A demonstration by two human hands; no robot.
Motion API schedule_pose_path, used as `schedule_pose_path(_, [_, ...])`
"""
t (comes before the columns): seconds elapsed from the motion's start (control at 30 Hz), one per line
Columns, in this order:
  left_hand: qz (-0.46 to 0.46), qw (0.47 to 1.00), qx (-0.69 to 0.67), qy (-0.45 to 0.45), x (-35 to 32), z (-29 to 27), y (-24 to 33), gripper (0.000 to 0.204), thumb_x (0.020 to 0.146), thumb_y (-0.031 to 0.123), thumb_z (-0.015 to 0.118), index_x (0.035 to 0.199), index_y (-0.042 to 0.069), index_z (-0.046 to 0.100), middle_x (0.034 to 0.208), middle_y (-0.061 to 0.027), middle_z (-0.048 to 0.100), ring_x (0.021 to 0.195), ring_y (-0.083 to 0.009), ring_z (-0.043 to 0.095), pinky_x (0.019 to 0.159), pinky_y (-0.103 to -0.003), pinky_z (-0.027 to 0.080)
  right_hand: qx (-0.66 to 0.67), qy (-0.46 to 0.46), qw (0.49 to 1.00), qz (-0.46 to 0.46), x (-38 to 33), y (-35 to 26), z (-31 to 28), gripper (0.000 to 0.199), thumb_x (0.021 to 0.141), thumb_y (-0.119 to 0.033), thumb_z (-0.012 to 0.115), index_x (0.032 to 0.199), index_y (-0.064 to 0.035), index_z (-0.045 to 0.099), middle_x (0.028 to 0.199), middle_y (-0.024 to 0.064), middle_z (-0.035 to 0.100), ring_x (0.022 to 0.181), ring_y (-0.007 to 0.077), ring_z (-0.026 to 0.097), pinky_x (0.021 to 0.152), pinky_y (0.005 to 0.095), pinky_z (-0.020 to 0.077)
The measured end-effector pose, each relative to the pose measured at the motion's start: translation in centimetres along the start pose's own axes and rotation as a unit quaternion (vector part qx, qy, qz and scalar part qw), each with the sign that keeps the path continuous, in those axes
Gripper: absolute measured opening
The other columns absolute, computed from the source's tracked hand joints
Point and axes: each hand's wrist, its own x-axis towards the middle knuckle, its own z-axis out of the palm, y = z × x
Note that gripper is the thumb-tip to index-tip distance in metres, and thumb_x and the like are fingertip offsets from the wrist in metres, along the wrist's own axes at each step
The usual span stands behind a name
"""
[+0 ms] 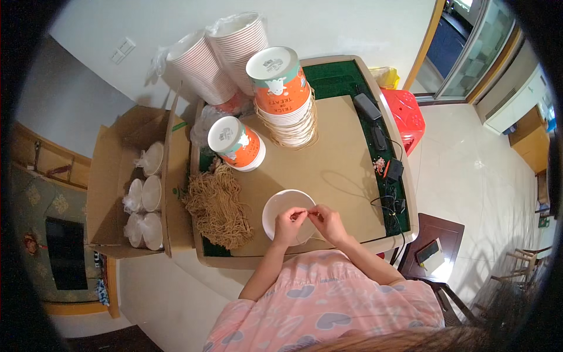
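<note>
- Hair (434, 341), dark, lies nearest the camera, below and right of the fingers, over a pink shirt (293, 305) with grey hearts.
- Left hand (289, 226): narrow, thumb and forefinger drawn together, tips close to the other hand's.
- Right hand (326, 223): narrow too, pinching toward its partner. Whatever is between the tips is too small to tell.
- White bucket (280, 206): directly under the fingers, upright, mouth up; the hands cover part of its rim.
- Cardboard (311, 170): beneath the bucket, spreading beyond the fingers.
- Twine (217, 208): a tangled tan heap just left of the fingers.
- Short stack (245, 149): orange buckets, mouths down, beyond the fingers to the left, near the twine.
- Tall stack (282, 97): the same kind, farther straight ahead of the fingers, tan loops gathered about its lower half.
- Adapters (368, 107): black, right of the fingers and farther off, with cables along the green edge of the table (412, 217).
- Wrapped stacks (199, 70): white, in clear plastic, behind the short stack.
- Carton (108, 176): open, well left of the fingers, with wrapped white cups (152, 193) inside.
- Red stool (404, 114): far right of the fingers, past the table.
- Phone (426, 251): on a low brown stand (437, 227), right of the fingers.
</note>
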Motion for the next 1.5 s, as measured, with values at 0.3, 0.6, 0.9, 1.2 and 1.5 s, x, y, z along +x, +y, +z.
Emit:
schedule_pose_path(0.3, [-0.004,0.999,0.011,0.039,0.4,0.6,0.1,0.008,0.081,0.007,0.061,0.084,-0.001,0.062,0.074,-0.0014,0.062,0.064,-0.0067,0.057,0.057,-0.021,0.046,0.021,0.045,0.999,-0.019,0.2,1.1,0.7,0.014,0.080,-0.009,0.064,0.087,-0.0001,0.055,0.074,0.0112,0.062,0.060,0.0166,0.059,0.056,0.0282,0.0475])
schedule_pose_path(0.6, [0.057,0.980,0.165,0.098,0.4,0.2,0.4,0.011,0.082,0.012,0.060,0.088,0.003,0.061,0.073,-0.0080,0.065,0.065,-0.0137,0.062,0.058,-0.028,0.048,0.000,0.045,0.999,-0.002,-0.1,1.5,1.0,0.012,0.080,-0.009,0.063,0.086,-0.0003,0.057,0.076,0.0130,0.063,0.063,0.0182,0.061,0.058,0.0286,0.0487])
schedule_pose_path(0.9, [-0.159,0.986,-0.022,-0.051,1.8,-1.0,-1.3,0.015,0.084,0.014,0.059,0.091,0.001,0.062,0.075,-0.0052,0.064,0.069,-0.0084,0.059,0.061,-0.024,0.046,-0.008,0.066,0.997,-0.028,-0.1,1.5,0.7,0.009,0.079,-0.007,0.063,0.084,-0.0003,0.059,0.075,0.0119,0.062,0.061,0.0173,0.061,0.056,0.0282,0.0485])
schedule_pose_path(1.2, [0.153,0.952,0.241,0.108,1.1,1.6,0.4,0.004,0.079,0.008,0.060,0.081,0.005,0.058,0.070,-0.0081,0.060,0.060,-0.0203,0.058,0.054,-0.032,0.045,-0.005,0.061,0.997,-0.036,0.0,1.3,0.5,0.008,0.078,-0.008,0.062,0.083,-0.0019,0.058,0.078,0.0156,0.059,0.065,0.0312,0.060,0.057,0.0371,0.0476])
schedule_pose_path(1.5, [0.127,0.980,0.136,0.064,1.0,0.9,2.6,0.008,0.079,0.008,0.061,0.084,0.004,0.056,0.072,-0.0101,0.060,0.062,-0.0240,0.059,0.055,-0.033,0.046,-0.008,0.032,0.999,0.002,0.7,-0.1,-0.7,0.007,0.079,-0.008,0.061,0.085,-0.0035,0.059,0.076,0.0149,0.060,0.063,0.0305,0.060,0.057,0.0356,0.0479])
